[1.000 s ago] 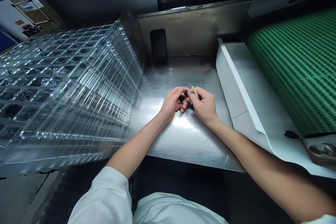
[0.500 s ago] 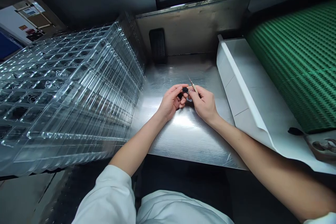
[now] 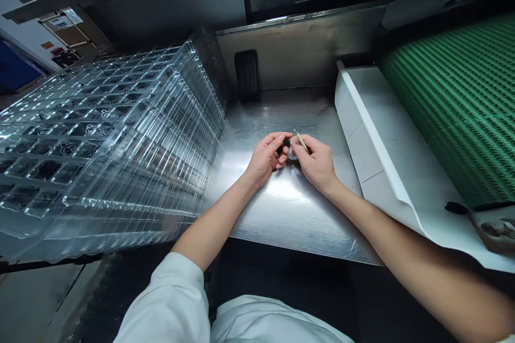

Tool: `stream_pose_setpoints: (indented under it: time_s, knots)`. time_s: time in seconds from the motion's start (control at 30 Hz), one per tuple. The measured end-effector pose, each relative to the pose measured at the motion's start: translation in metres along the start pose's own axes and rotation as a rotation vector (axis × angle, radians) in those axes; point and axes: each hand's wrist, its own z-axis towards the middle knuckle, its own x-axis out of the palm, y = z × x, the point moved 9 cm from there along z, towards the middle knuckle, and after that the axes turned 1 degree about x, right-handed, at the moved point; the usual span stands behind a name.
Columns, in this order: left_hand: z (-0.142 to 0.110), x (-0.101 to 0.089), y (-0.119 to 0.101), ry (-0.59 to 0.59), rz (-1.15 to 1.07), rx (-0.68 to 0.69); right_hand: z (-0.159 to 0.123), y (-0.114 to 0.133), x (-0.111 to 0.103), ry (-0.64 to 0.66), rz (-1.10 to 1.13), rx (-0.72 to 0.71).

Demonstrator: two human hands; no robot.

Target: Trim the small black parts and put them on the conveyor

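Over the middle of a steel table point(image 3: 281, 209), my left hand point(image 3: 269, 156) pinches a small round black part point(image 3: 285, 143) between thumb and fingers. My right hand point(image 3: 317, 161) meets it from the right, fingers closed round a thin pale stick point(image 3: 300, 139) whose tip points up and away. Both hands rest just above the tabletop, fingertips touching around the part.
A tall stack of clear plastic compartment trays point(image 3: 104, 139) fills the left, some cells holding round black parts. A white chute point(image 3: 374, 139) and a green ribbed belt point(image 3: 454, 96) run along the right. A dark tool point(image 3: 458, 208) lies at the right edge. A black block point(image 3: 246, 74) stands at the back wall.
My hands have stayed together on the part; the black part has turned slightly in my left fingers and the stick has dipped. The view has shifted a little.
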Motion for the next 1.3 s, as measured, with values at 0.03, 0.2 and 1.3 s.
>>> stream_pose_setpoints:
  time_s: [0.03, 0.2, 1.3]
  knots:
    - [0.000, 0.000, 0.001, 0.001, 0.008, -0.008, 0.000, -0.001, 0.000, -0.002, 0.010, 0.010]
    - [0.002, -0.002, 0.003, -0.022, 0.094, 0.047, 0.000, -0.006, 0.001, -0.024, 0.111, 0.074]
    - [-0.001, -0.018, -0.017, -0.165, -0.017, 0.102, -0.001, 0.002, 0.000, -0.008, -0.306, -0.085]
